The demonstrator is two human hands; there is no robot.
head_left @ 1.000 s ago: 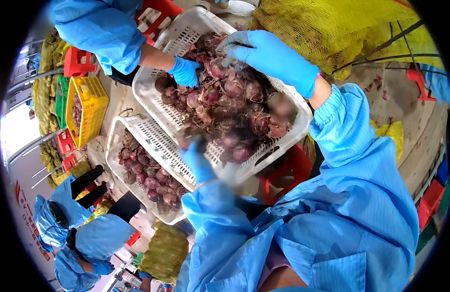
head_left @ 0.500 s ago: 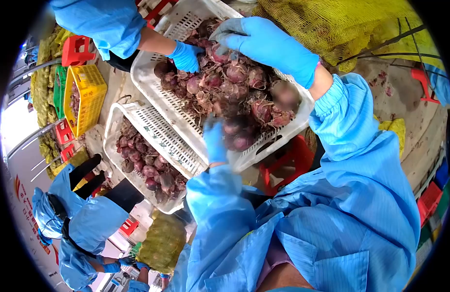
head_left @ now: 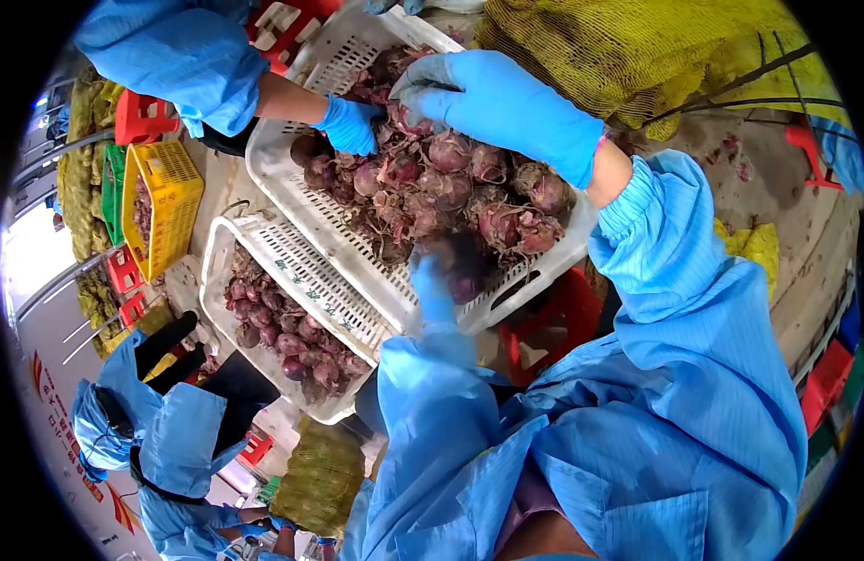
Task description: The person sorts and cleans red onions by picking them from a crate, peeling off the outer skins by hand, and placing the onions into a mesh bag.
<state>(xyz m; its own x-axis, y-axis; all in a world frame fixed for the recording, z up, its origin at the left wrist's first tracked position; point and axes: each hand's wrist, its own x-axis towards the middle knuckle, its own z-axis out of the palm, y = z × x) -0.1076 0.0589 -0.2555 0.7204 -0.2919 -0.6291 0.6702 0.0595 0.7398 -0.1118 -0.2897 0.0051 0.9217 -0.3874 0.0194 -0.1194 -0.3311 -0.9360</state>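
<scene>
Stained floor (head_left: pixel 752 159) all around. Red onions (head_left: pixel 448 150) heaped in a white slatted crate (head_left: pixel 318 224), apparently raised over a red stool (head_left: pixel 570 304) for easier reach. Right hand (head_left: pixel 502 98) arched across the heap, fingers close together, perhaps steadying it; left hand (head_left: pixel 430 279) blurred at the near side, fingers impossible to tell. Opposite, a co-worker's gloved hand (head_left: pixel 349 124) among the onions. Yellow mesh sacking (head_left: pixel 591 56) beyond.

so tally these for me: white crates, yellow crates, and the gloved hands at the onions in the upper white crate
White crates: 2 (upper crate, lower crate)
Yellow crates: 1 (yellow crate)
Gloved hands at the onions: 3 (wearer's left hand, blurred; wearer's right hand; co-worker's hand)
Total: 6
</scene>
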